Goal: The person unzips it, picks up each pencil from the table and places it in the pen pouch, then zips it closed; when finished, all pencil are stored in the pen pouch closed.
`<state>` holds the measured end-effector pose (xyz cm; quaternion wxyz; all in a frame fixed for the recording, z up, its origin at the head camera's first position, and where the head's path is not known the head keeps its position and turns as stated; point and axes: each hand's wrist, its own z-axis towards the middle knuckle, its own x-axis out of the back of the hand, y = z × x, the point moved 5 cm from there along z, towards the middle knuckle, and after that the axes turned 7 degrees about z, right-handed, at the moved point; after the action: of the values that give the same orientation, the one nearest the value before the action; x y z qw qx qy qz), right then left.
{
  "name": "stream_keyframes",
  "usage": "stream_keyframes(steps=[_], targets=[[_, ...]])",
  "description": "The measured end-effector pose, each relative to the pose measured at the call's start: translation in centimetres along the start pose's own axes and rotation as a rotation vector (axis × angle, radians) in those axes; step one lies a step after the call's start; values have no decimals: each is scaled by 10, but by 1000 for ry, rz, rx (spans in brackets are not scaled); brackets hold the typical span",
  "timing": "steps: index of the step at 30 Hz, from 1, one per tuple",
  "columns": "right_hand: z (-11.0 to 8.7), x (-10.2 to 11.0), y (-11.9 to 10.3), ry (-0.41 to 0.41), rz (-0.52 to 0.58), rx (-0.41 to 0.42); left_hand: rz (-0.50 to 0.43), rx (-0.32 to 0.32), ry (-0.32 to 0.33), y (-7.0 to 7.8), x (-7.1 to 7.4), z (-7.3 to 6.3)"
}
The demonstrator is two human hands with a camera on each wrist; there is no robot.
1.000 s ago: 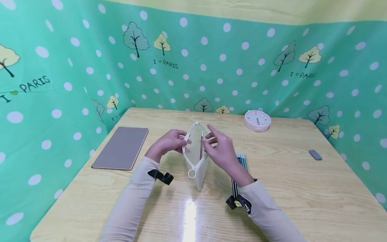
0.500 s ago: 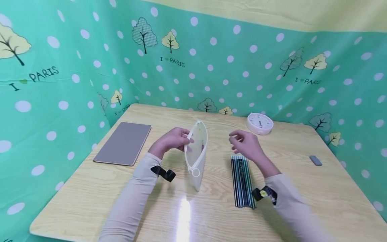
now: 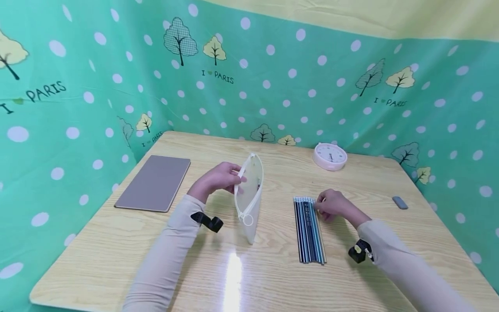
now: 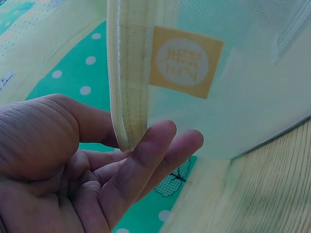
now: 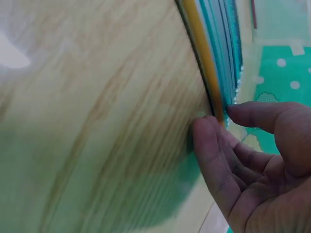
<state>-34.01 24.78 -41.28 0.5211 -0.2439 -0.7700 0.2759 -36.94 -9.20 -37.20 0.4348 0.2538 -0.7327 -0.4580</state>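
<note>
My left hand (image 3: 219, 177) pinches one zip edge of a pale mesh zip pouch (image 3: 252, 216), which stands upright with its mouth open. In the left wrist view, thumb and fingers lie on either side of the zip tape (image 4: 130, 111), under an orange label (image 4: 186, 62). A reddish pencil (image 3: 258, 184) shows inside the pouch. To the right, several dark and blue pencils (image 3: 306, 229) lie side by side on the table. At their far right end, my right hand (image 3: 331, 203) pinches the outermost, gold-coloured pencil (image 5: 201, 39) between thumb and forefinger.
A grey notebook (image 3: 153, 183) lies at the left of the wooden table (image 3: 273, 286). Towards the back stands a pink round clock (image 3: 329, 157). A small grey oblong object (image 3: 400, 202) lies at the far right.
My right hand has left the pouch's mouth, moved right and come down to the end of the pencil row. The left hand keeps its grip on the pouch, whose mouth has narrowed.
</note>
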Motion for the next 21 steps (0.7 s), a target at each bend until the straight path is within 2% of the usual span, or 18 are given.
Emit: stream_keyframes(steps=[7,15,21], targets=[[5,0,0,27,-79,46,6,12,-2,1,-1,-1],[9,-2,2,38,-8,-26,3,12,3,1,1,-1],[10,-5,3,79,-32,-38,11,19,-4,-1,2,0]])
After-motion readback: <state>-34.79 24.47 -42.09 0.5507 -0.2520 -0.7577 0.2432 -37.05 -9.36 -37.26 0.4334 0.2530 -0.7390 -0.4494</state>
